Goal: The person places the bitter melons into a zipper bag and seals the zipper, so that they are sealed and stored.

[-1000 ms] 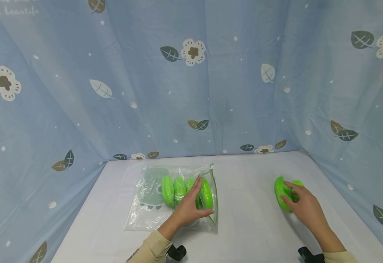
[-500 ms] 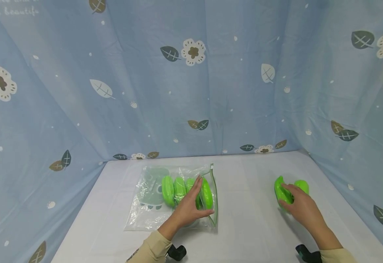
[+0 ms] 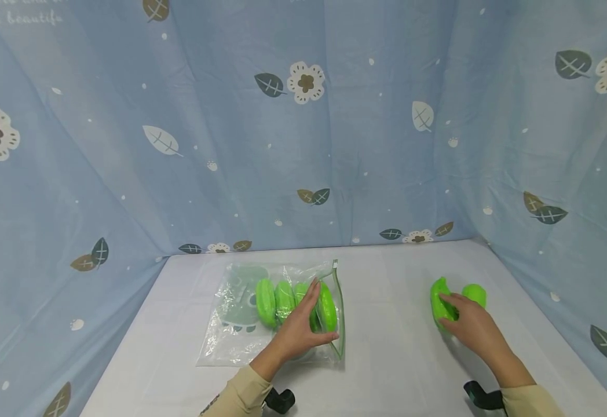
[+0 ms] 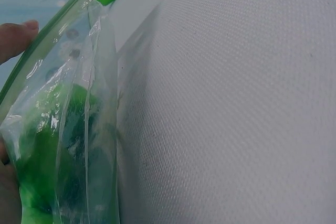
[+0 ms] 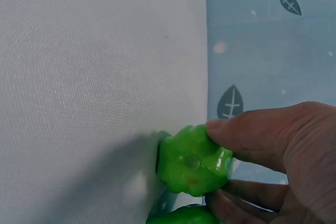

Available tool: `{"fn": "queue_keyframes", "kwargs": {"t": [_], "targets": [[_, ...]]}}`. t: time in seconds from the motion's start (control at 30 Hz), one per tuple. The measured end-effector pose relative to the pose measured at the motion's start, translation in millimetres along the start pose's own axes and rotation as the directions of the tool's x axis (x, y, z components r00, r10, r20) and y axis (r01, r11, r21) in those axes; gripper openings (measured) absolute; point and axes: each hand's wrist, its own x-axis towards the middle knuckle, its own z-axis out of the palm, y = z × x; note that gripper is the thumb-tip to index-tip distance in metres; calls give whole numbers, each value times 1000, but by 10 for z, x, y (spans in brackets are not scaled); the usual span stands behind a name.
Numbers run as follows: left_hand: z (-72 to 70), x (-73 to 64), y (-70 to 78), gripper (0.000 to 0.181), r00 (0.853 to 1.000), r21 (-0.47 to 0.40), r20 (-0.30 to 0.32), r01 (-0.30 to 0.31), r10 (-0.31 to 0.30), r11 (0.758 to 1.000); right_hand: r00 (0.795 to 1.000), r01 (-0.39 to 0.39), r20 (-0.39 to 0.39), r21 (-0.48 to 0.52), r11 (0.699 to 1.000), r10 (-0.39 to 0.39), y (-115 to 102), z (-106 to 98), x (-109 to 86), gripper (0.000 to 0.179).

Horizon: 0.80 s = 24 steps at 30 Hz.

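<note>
My left hand (image 3: 302, 327) lies over a clear zip bag (image 3: 220, 347), thumb and fingers spread near its green-edged mouth. Several bright green toy vegetables (image 3: 266, 303) show through the plastic, side by side. In the left wrist view, one thumb or finger sits by the zip edge (image 4: 39, 51). Away to the right, my right hand (image 3: 478, 327) pinches a long green toy vegetable (image 3: 439, 298) between thumb and fingers. The right wrist view shows its bumpy, lobed end (image 5: 191, 161); its exact kind is unclear. Another green piece (image 3: 474, 293) lies just beyond that hand.
White cloth covers the table (image 3: 387, 347), with a stretch of it between the bag and my right hand. A blue patterned curtain (image 3: 376, 150) rises behind and at both sides. A black wrist mount (image 3: 483, 397) shows below the right hand.
My right hand has shifted slightly left with the toy vegetable, leaving more of the other green piece visible. The left hand and bag stay put.
</note>
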Motion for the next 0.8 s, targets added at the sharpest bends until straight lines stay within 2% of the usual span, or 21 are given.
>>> {"fn": "queue_keyframes", "kwargs": {"t": [0.3,0.8], "targets": [[-4,-9,3,115,1000,-13,6,-1,1,1000,999,36,1,47,998,-37,-89,72,22,60],[-11,-9,18,115,1000,-17,5,-1,1,1000,992,126,16,129,984,-129,-505,307,73,57]]}}
